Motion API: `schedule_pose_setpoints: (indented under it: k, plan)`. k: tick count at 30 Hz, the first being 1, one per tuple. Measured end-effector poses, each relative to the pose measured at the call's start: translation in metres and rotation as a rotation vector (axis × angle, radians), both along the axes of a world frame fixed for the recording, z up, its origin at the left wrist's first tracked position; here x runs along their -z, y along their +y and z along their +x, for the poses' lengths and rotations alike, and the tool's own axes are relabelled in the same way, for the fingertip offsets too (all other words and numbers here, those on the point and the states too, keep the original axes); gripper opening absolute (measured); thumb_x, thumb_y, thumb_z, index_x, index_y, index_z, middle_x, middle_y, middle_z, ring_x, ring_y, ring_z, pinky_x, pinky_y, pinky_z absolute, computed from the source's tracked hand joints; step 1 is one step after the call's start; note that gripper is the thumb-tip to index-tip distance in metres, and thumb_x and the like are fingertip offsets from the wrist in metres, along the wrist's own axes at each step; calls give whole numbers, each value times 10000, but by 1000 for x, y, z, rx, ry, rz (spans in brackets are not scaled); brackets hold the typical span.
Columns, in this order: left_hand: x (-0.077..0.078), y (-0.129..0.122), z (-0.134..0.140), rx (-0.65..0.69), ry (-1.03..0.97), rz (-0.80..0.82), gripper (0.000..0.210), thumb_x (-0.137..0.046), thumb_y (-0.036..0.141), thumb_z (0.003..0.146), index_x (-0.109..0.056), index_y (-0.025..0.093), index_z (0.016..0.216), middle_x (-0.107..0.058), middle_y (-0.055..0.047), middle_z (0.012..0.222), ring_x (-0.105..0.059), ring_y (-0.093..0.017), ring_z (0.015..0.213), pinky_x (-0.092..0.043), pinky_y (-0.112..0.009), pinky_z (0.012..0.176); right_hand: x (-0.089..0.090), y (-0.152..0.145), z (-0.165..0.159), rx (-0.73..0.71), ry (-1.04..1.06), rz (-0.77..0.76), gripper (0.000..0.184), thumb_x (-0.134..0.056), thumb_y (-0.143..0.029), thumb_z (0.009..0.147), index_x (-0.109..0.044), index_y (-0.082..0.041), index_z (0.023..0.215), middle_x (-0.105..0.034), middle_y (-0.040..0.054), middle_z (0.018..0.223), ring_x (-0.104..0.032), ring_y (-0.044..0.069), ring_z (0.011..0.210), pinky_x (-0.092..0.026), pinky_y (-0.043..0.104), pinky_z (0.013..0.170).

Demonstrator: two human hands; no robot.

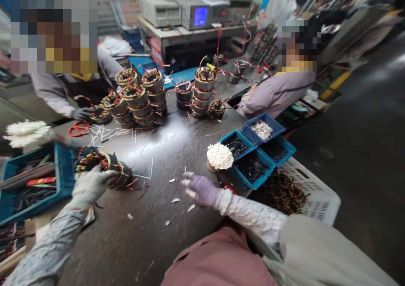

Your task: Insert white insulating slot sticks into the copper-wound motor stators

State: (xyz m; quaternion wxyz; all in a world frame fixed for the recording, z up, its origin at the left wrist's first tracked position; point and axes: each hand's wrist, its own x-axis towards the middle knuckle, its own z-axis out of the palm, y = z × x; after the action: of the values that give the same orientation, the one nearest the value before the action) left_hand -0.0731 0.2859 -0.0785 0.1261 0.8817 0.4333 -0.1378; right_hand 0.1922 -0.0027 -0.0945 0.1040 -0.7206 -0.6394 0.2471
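My left hand [91,185], in a pale glove, is closed on the rim of a motor stator [109,161] with copper windings. Its fingers reach into the bore and the thumb lies outside. Right beside that stator is another metal stator body [125,176] with reddish lead wires trailing onto the dark table [152,239]. My right hand [202,189], in a purple glove with light fingertips, hovers over the table with its fingers stretched out. Nothing clear shows in it. Small white scraps [175,200] lie just below it, and a thin white strip stands out near its fingertips.
Stacked stators [139,102] stand across the table, near red-handled scissors [79,128] and loose white strips [107,134]. To the right are blue bins [255,170], a white bundle [220,156] and a white crate [322,197]. A blue bin [65,172] sits left. Two co-workers sit opposite.
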Motion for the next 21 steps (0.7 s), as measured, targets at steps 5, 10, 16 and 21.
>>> schedule_pose_setpoints:
  k: [5,10,16,21]
  plan:
    - [-16,-23,10,11,142,110,465,-380,433,911,-753,279,1143,-595,-131,1139,-591,-308,890,-446,-391,771,-37,5,115,170,70,153,320,-585,-253,894,-722,-202,1179,-705,100,1220,-665,233,1134,-512,394,1029]
    - [-22,-37,18,-52,79,101,377,-447,399,912,-781,276,1038,-615,-123,1161,-620,-324,979,-491,-418,822,-36,36,196,483,212,-13,297,-614,-252,876,-750,-170,1128,-770,67,959,-734,202,883,-590,305,832]
    - [-40,-64,9,-65,-95,367,328,-475,357,890,-778,233,880,-630,-93,1292,-594,-373,1135,-487,-560,940,-19,101,276,678,5,-114,421,-579,-256,920,-634,-118,1313,-731,133,1105,-707,207,982,-552,288,864]
    - [-26,-132,12,55,-329,427,250,-529,361,865,-774,319,841,-731,-29,1123,-678,-257,976,-584,-409,826,10,159,313,659,-189,-141,559,-670,-377,866,-626,-12,1288,-653,258,1212,-624,307,1154,-470,358,981]
